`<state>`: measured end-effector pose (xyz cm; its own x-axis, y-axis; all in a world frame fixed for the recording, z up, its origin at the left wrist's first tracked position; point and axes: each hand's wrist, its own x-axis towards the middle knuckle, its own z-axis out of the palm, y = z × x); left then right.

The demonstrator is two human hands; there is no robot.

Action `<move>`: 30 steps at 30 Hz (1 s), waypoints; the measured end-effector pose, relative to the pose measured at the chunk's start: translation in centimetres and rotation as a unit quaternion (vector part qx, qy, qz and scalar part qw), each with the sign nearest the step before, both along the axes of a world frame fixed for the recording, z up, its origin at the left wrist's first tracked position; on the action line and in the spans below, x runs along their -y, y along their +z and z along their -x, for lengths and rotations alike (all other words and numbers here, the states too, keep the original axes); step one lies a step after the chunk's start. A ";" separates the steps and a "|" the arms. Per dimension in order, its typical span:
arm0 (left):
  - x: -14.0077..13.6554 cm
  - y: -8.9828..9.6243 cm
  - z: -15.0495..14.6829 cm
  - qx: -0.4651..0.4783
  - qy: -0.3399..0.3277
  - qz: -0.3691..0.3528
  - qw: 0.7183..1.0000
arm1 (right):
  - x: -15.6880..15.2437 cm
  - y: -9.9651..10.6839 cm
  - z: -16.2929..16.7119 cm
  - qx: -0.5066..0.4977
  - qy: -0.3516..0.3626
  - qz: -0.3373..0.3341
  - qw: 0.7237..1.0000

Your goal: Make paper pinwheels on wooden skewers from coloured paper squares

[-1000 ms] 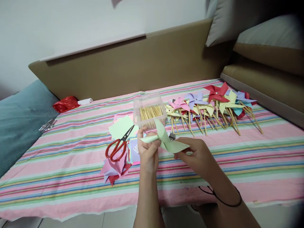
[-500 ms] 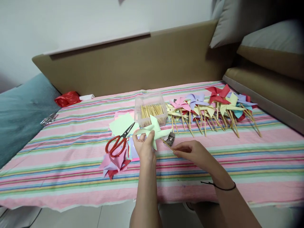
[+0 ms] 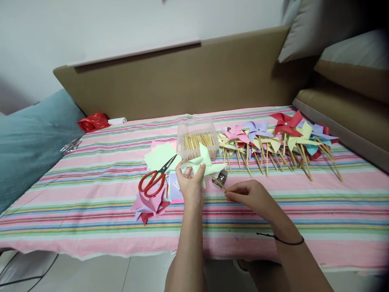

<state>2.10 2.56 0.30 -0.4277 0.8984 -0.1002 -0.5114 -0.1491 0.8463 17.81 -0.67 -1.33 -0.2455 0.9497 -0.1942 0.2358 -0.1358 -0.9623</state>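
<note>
The lower end of a thin stick (image 3: 219,184) is pinched by the fingers of the right hand (image 3: 252,196); the pale green pinwheel (image 3: 209,167) at its upper end is pinched by those of the left hand (image 3: 192,186), above a striped cloth (image 3: 243,227). Adjustment seems under way; a light, steady grip appears called for next. Beyond, red-handled scissors (image 3: 162,170), a clear box (image 3: 181,142) of wooden sticks (image 3: 199,140) and clustered pinwheels (image 3: 287,123) are laid out, backed by a brown panel (image 3: 182,81) and pale wall (image 3: 121,24).
</note>
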 end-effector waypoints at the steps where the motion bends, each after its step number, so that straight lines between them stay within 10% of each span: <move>1: 0.0 0.0 0.0 0.001 0.013 0.000 1.000 | 0.0 0.1 0.0 -0.001 0.004 0.001 1.000; 12: -0.1 -0.9 0.7 -0.214 -0.007 -0.056 0.975 | -0.1 -0.5 -0.7 -0.047 -0.046 0.004 0.998; 19: -0.2 -1.7 1.4 -0.618 0.078 -0.093 0.777 | -0.3 -1.0 -1.6 -0.030 -0.061 -0.022 0.997; 30: -0.3 -1.9 1.6 -0.630 0.050 -0.080 0.771 | -0.4 -1.2 -2.0 -0.022 -0.061 -0.032 0.997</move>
<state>0.53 2.88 -1.60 -0.1639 0.8122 0.5598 0.7225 -0.2875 0.6287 19.83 -0.32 -2.56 -0.1337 0.9832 -0.1244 0.1778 -0.0997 -0.9790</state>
